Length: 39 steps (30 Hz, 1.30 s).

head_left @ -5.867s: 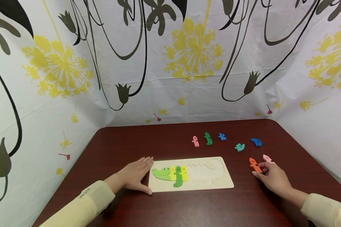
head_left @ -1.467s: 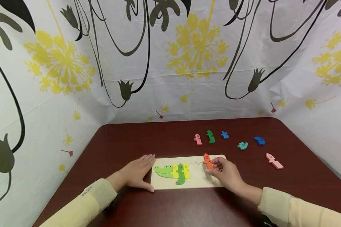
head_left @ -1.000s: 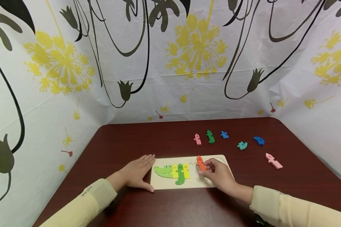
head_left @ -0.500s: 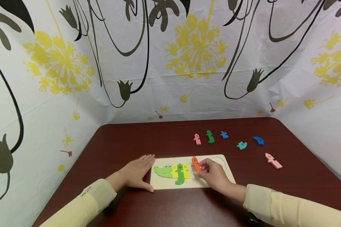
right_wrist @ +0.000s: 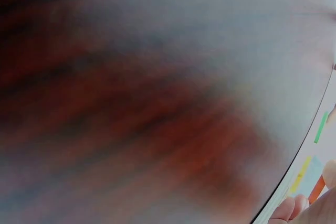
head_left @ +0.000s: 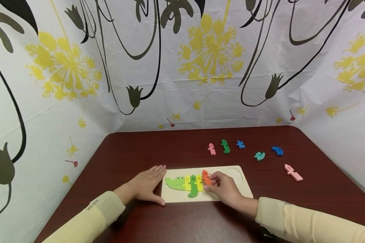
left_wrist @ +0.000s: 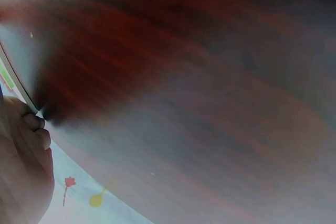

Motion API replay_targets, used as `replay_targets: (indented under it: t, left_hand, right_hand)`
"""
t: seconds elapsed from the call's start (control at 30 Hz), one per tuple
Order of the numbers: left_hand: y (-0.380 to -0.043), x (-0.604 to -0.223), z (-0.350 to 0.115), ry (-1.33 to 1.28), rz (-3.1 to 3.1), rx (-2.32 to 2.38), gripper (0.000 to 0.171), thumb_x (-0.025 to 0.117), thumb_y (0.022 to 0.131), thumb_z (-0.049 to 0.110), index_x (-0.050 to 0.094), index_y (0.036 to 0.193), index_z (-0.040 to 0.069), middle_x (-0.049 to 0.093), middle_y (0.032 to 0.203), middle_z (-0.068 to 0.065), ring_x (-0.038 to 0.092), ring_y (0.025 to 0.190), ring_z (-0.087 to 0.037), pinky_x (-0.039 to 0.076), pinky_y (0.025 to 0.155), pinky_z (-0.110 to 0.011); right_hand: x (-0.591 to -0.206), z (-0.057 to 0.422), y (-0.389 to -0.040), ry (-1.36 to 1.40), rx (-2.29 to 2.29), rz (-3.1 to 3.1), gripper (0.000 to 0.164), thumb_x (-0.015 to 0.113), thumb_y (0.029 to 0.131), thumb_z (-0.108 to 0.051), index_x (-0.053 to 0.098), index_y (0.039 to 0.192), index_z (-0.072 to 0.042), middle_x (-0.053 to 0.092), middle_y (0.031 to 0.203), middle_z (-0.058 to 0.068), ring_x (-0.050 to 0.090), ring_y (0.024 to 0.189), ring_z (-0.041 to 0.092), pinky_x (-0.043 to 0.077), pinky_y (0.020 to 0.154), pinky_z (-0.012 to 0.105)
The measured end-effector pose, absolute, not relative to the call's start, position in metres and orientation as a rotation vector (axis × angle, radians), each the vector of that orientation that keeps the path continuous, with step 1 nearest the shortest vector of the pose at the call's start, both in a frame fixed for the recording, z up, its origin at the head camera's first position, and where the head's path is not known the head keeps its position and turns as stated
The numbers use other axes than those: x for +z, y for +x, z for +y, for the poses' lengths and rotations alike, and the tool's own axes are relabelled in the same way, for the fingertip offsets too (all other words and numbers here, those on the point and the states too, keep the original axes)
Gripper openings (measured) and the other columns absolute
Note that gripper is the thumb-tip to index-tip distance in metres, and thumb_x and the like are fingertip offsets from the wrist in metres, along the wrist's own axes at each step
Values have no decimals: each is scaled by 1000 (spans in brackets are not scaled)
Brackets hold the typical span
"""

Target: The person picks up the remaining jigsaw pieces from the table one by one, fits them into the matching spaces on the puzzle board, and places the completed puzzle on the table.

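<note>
A pale wooden puzzle board (head_left: 182,199) lies on the table with a crocodile picture partly filled in. On it sit the green head piece (head_left: 175,183), a yellow piece (head_left: 187,183), a green leg piece (head_left: 193,189) and another yellow piece (head_left: 199,182). My right hand (head_left: 226,190) pinches an orange puzzle piece (head_left: 205,176) between thumb and fingers, right beside the second yellow piece; whether it lies flat in the recess I cannot tell. My left hand (head_left: 144,186) rests at the board's left edge, fingers straight. In the right wrist view, the orange piece (right_wrist: 317,189) shows between the fingertips.
Behind the board lie a pink piece (head_left: 211,149), a dark green piece (head_left: 225,146) and a blue piece (head_left: 240,144). Farther right are a teal piece (head_left: 260,156), a dark blue piece (head_left: 277,151) and a larger pink piece (head_left: 293,172). Patterned cloth (head_left: 170,67) surrounds the dark red table (head_left: 158,148).
My right hand picked the orange piece up from the table's right side, brought it over the board and slid it left to the second yellow piece. My left hand stays at the board's edge.
</note>
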<state>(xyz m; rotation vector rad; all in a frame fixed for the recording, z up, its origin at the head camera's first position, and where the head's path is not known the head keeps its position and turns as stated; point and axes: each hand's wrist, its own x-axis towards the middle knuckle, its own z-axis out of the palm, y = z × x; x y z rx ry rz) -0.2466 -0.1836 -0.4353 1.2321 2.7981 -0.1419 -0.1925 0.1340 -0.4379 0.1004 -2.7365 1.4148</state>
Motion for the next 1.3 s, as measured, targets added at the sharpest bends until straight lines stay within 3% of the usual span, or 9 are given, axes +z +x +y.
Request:
replay_targets:
  t: [1.3]
  left_hand:
    - [-247, -435, -183, 1215, 2798, -136, 123, 38, 72, 91, 20, 154, 1, 17, 160, -14, 14, 146, -24, 15, 117, -36]
  right_hand:
    - [-438, 130, -194, 166, 1269, -2830, 32, 89, 69, -15, 61, 84, -6, 52, 72, 0, 47, 65, 13, 39, 58, 26]
